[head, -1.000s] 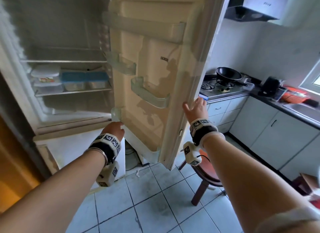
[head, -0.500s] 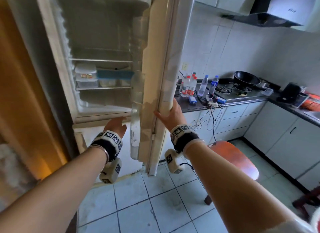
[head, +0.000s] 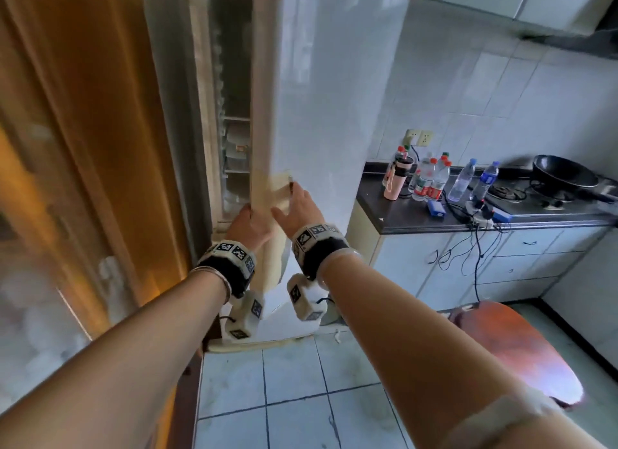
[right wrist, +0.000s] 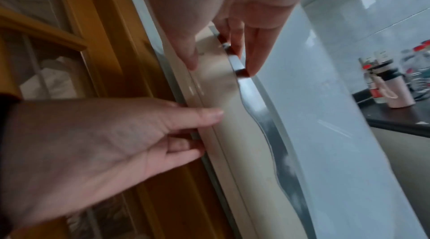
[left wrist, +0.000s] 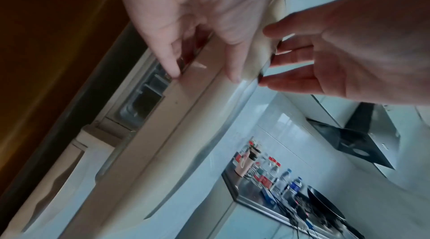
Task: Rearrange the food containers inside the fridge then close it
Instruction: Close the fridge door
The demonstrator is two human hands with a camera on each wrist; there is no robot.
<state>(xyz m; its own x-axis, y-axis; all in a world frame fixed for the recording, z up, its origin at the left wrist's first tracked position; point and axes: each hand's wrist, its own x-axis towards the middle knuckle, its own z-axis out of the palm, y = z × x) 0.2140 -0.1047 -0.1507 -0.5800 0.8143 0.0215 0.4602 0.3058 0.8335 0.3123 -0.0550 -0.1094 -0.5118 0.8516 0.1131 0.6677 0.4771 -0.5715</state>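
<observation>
The white fridge door stands almost closed, with a narrow gap on its left. Through the gap I see stacked clear food containers on a shelf. My left hand holds the door's cream side edge low down, thumb on the edge and fingers tucked behind it. In the left wrist view the left hand straddles that edge. My right hand lies with straight fingers on the door's front at the metal handle strip, thumb on the cream edge.
A wooden door frame stands close on the left. The dark counter to the right carries water bottles, a pink flask, cables and a black pan. A red stool stands on the tiled floor.
The fridge door has swung from wide open to nearly closed. My right hand went with it onto the front, and my left hand rose to the door's edge.
</observation>
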